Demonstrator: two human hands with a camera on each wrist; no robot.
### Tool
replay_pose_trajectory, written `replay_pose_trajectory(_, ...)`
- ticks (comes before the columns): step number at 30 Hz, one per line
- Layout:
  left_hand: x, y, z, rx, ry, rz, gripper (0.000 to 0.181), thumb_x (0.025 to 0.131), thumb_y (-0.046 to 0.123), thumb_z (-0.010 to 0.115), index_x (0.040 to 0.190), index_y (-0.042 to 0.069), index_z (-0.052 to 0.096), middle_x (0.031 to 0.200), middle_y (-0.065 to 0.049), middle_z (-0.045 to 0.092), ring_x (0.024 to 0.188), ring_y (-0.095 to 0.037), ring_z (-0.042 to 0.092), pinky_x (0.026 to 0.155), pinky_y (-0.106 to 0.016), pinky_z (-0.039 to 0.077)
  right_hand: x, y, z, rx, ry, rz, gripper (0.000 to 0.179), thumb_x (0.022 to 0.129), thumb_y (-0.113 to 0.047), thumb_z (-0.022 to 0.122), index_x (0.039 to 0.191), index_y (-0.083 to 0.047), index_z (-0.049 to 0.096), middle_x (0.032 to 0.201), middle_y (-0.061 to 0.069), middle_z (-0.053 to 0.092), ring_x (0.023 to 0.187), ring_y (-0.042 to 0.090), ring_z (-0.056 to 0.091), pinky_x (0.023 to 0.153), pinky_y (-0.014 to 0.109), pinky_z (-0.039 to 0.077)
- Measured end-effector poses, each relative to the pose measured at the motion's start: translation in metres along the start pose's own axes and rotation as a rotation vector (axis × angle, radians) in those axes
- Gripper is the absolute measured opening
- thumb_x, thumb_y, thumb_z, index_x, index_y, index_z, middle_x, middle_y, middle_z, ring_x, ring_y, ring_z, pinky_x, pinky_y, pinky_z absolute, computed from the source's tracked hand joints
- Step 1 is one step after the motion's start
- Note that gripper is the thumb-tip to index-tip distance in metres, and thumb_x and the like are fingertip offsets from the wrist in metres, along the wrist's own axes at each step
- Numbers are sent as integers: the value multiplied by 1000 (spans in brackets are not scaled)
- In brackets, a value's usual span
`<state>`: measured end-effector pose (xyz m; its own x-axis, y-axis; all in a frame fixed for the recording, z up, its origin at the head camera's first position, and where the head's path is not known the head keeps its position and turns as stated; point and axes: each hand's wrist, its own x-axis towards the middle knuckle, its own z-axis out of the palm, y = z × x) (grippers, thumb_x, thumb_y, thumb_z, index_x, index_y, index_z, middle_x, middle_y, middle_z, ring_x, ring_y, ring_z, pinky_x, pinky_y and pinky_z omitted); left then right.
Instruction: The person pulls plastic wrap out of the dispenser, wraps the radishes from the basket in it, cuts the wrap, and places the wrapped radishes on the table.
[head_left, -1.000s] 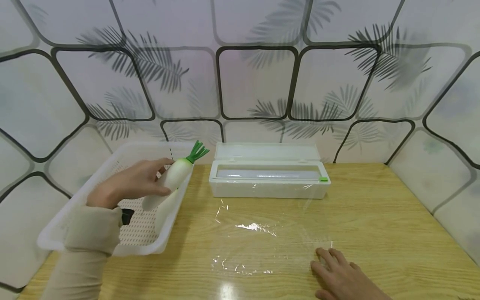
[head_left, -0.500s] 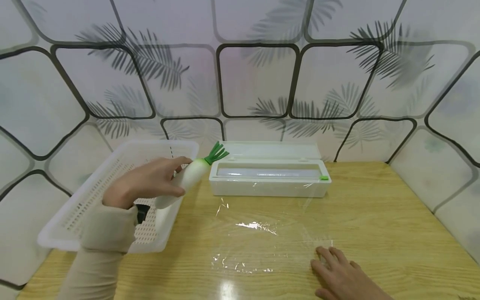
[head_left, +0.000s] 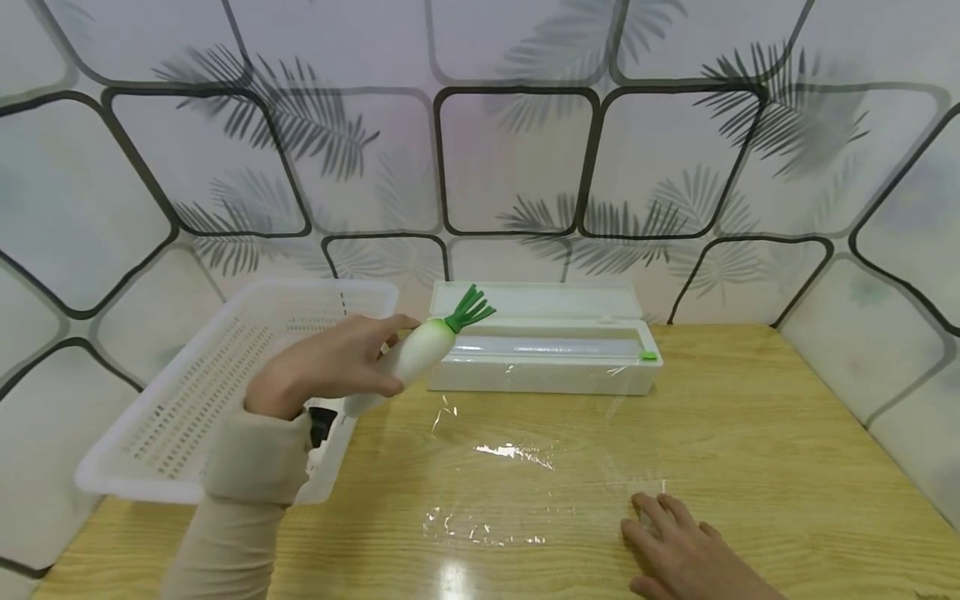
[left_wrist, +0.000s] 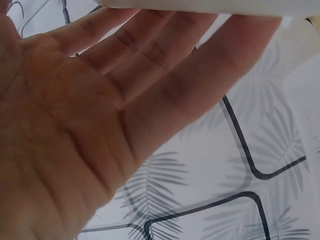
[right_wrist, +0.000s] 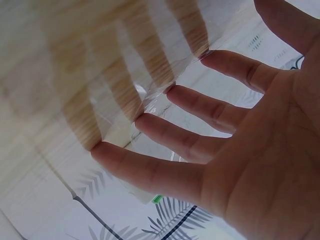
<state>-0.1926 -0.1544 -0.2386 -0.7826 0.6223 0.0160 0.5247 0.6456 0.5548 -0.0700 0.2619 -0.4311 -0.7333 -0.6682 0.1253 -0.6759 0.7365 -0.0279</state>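
Observation:
My left hand grips a white radish with a pale green shoulder and short green stalks, between thumb and fingers. It is tilted, stalks toward the back right, and overlaps the cling film box in the head view. In the left wrist view the fingers reach up to the radish's white side. A clear sheet of cling film lies on the table, running out from the box. My right hand rests its fingertips at the film's front right corner, fingers spread and nearly straight, as the right wrist view shows.
A white perforated plastic basket stands at the left, partly behind the left arm. The box's lid is raised at the back, showing the film roll; a green slider sits at its right end. A patterned wall closes off the back.
My left hand has carried the radish rightward, from over the basket to beyond its right rim, in front of the box's left end. The right hand stays where it was.

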Motion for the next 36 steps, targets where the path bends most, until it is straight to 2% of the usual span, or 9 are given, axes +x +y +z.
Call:
replay_pose_trajectory(5,7,5,9,-22,-11,-10,62,77,6,72,137,-1,54,110,-18,67,92,-27,64,76,-42,55,1,-1,0,1,-3,-1,43,90,-52,70,107,-16,56,120,21,57,100,46,59,46,44,54)
replay_pose_trajectory(11,16,9,19,-61,-38,5,64,78,0,72,139,1,54,113,-15,66,97,-28,62,78,-41,56,0,0,-1,4,-3,-2,43,90,-52,70,108,-16,56,120,21,57,100,46,59,46,45,54)
replay_pose_trajectory(18,22,10,32,-27,-52,18,59,78,2,71,135,3,55,111,-16,66,94,-25,62,77,-38,55,0,0,0,-13,26,-13,43,89,-52,71,107,-16,56,119,21,57,99,44,60,45,42,54)
replay_pose_trajectory(25,28,15,43,-26,-48,25,64,76,0,72,138,5,55,113,-15,66,92,-25,63,75,-37,55,0,1,-2,9,-18,5,43,89,-50,72,109,-16,56,120,22,56,100,46,59,46,45,54)
replay_pose_trajectory(29,33,17,52,4,-46,25,65,75,1,71,138,7,56,113,-14,67,89,-23,62,73,-35,54,0,2,-2,14,-12,3,42,90,-49,72,109,-16,55,121,23,56,101,48,59,46,44,54)
replay_pose_trajectory(34,40,20,62,23,-54,49,65,74,0,71,137,7,58,113,-12,67,87,-20,61,74,-33,53,-1,2,-2,26,-8,-6,44,88,-49,73,111,-16,55,122,23,56,102,49,59,47,46,54)
replay_pose_trajectory(36,44,22,66,16,-64,78,64,73,-1,72,136,5,58,113,-11,66,87,-19,60,75,-32,52,-1,3,-3,39,-18,-6,45,89,-49,72,112,-15,54,122,23,56,102,49,58,47,46,54)
